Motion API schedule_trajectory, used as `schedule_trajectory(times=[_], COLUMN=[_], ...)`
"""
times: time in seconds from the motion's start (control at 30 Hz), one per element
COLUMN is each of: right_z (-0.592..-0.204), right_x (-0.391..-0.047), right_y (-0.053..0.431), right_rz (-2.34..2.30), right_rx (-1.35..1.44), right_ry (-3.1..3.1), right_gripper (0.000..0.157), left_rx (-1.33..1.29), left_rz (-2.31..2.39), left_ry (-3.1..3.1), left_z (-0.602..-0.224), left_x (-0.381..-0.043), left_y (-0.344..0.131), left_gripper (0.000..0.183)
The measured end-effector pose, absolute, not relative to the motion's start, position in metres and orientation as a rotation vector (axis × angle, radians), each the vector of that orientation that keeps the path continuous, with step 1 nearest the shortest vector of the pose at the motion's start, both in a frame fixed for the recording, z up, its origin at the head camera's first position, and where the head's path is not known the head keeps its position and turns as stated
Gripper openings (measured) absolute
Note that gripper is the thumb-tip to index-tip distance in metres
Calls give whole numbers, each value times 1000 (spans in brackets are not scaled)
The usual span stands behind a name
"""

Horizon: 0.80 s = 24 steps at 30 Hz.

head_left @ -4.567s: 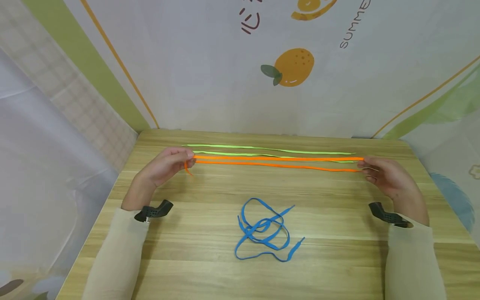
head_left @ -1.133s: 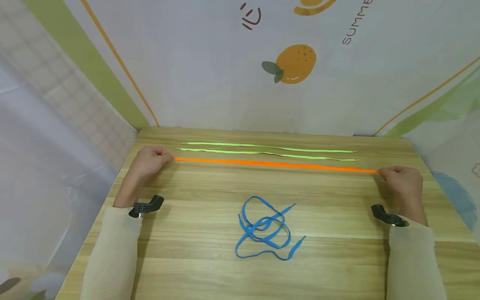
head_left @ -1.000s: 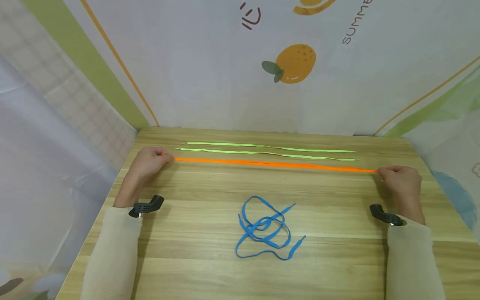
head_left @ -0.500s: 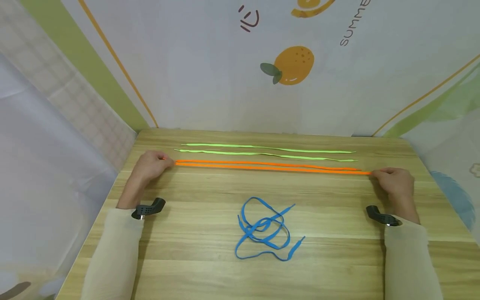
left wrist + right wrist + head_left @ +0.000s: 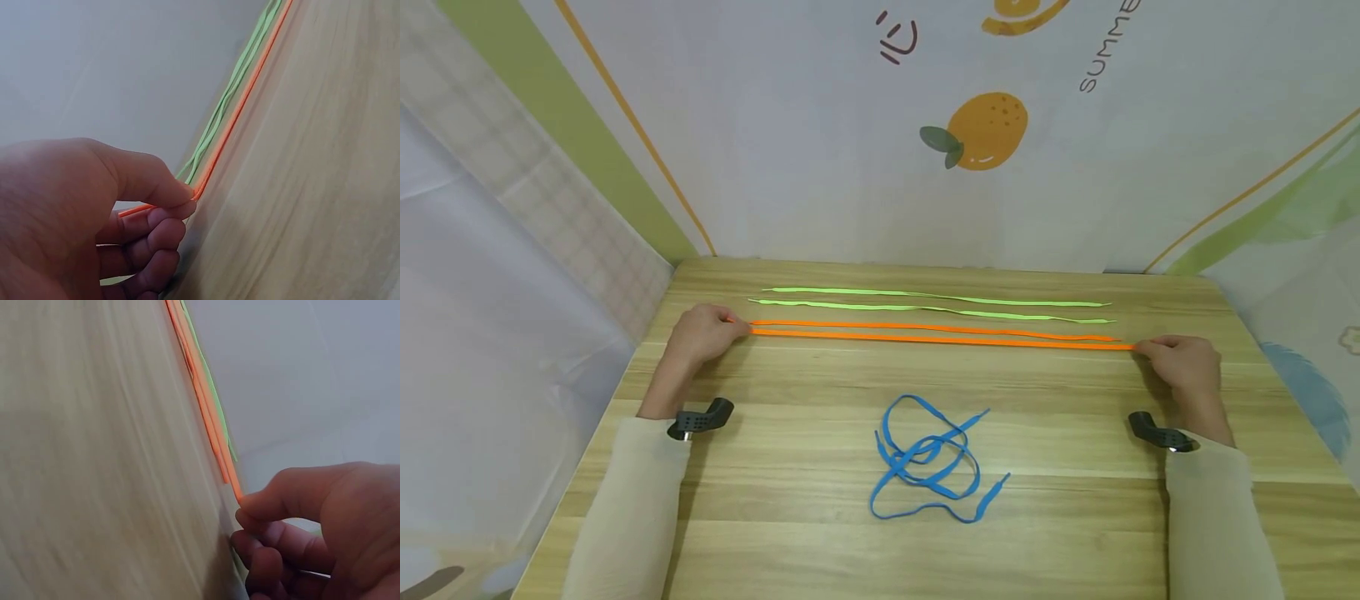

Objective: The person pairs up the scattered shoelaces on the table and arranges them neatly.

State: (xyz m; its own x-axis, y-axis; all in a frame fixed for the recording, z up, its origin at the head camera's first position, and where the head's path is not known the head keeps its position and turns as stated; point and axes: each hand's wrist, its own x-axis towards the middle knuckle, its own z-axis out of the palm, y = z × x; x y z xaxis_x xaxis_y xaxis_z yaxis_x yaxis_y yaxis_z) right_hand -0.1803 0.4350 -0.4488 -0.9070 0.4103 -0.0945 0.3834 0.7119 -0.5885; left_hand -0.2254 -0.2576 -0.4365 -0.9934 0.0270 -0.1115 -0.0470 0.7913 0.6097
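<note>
An orange shoelace [image 5: 940, 338] runs nearly straight across the table between both hands, in two strands side by side. Its left end is pinched between thumb and forefinger of my left hand [image 5: 706, 330], and a short tail lies across the fingers in the left wrist view. My right hand [image 5: 1182, 362] pinches the nearer strand at the right. In the right wrist view the other orange strand [image 5: 215, 450] stops short of the fingertips. Just behind lie two strands of lime-green shoelace [image 5: 936, 308], stretched roughly parallel to the orange one.
A blue shoelace [image 5: 925, 458] lies in a loose tangle on the wooden table [image 5: 790, 517], nearer the front. A white printed cloth [image 5: 835, 167] hangs upright behind the table's back edge, with more cloth at both sides.
Earlier the orange strands were lifted, then pulled taut together. Now they lie apart, the held strand nearer the front. My right hand has shifted slightly left; the green and blue laces stay put.
</note>
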Motion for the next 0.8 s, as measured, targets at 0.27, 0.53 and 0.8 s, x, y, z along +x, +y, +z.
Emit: schedule_trajectory(times=[0.27,0.53,0.8], right_z=[-448,-450,-449], right_x=[-181,-182,-183], right_y=[429,430,429], right_rz=[953,933,924], right_rx=[-649,-613,-597], right_ry=[-2870,-2887,-2910], right_gripper=[55,55,57], left_rx=[-23,-33,-59], left_rz=[920,903,918], left_ry=[2894,2901,2885], left_z=[-437,-437,-438], left_x=[-226,-226,-226], left_y=[-258,-255,-253], left_gripper=[33,33,33])
